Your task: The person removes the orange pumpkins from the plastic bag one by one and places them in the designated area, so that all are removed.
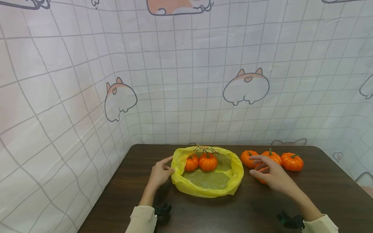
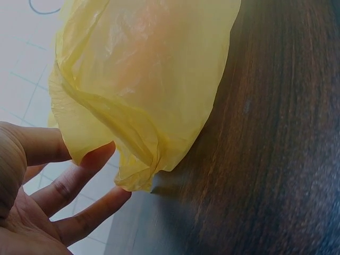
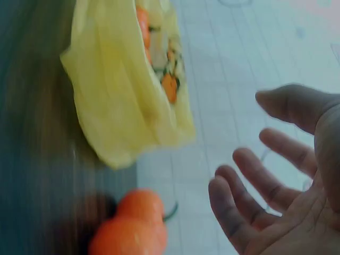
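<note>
A yellow plastic bag (image 1: 208, 176) lies open near the middle of a dark wooden table (image 1: 320, 200), with two small orange pumpkins (image 1: 201, 161) inside it. The person's left hand (image 1: 160, 173) rests at the bag's left rim, fingers relaxed and touching the plastic without gripping it. The right hand (image 1: 272, 174), fingers spread and holding nothing, hovers over a fourth loose pumpkin (image 1: 262, 176), mostly hidden beneath it. Three more pumpkins (image 1: 272, 158) sit in a row just beyond. A cartoon-printed grid curtain (image 1: 186, 81) surrounds the table.
</note>
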The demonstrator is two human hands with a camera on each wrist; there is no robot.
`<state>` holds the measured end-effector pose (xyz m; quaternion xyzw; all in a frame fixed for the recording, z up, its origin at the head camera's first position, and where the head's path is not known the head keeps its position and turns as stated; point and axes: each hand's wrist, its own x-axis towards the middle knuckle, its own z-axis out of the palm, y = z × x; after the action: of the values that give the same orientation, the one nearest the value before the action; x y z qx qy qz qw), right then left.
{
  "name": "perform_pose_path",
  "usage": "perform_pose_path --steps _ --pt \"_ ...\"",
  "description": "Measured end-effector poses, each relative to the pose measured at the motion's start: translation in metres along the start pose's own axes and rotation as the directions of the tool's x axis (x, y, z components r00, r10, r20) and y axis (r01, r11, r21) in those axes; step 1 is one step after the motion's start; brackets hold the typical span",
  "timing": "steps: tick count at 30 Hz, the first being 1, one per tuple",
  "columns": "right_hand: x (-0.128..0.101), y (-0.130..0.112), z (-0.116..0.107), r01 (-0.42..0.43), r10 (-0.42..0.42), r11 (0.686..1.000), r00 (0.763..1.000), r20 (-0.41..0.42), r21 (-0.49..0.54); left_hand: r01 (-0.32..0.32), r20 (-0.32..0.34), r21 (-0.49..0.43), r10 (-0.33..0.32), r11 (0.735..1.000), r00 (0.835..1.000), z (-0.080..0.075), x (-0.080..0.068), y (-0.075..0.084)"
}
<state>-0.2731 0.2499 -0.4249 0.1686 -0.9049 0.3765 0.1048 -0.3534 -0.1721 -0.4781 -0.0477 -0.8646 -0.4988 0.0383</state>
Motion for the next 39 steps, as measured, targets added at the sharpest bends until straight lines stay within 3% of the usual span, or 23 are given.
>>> perform_pose_path --steps 5,11,22,32,39 --pt "0.006 -0.015 0.019 0.055 -0.063 0.994 0.994 0.084 0.095 0.003 0.007 0.001 -0.003 1.000 1.000 0.000 0.001 -0.001" --pt "0.021 -0.027 0.040 0.022 -0.046 0.986 0.988 0.147 0.163 -0.004 0.004 -0.005 0.004 1.000 1.000 0.001 0.001 -0.001" --pt "0.055 -0.034 0.086 0.002 -0.031 0.985 0.986 0.162 0.175 -0.002 0.016 -0.007 0.002 1.000 1.000 0.001 0.002 -0.001" --pt "0.081 -0.029 0.119 -0.148 0.133 0.984 0.980 0.149 0.096 0.009 0.015 -0.001 -0.009 1.000 1.000 -0.002 0.001 -0.001" --pt "0.092 -0.027 0.130 -0.232 0.215 0.967 0.965 0.150 0.106 0.008 0.005 -0.005 -0.008 1.000 1.000 -0.002 0.001 -0.001"
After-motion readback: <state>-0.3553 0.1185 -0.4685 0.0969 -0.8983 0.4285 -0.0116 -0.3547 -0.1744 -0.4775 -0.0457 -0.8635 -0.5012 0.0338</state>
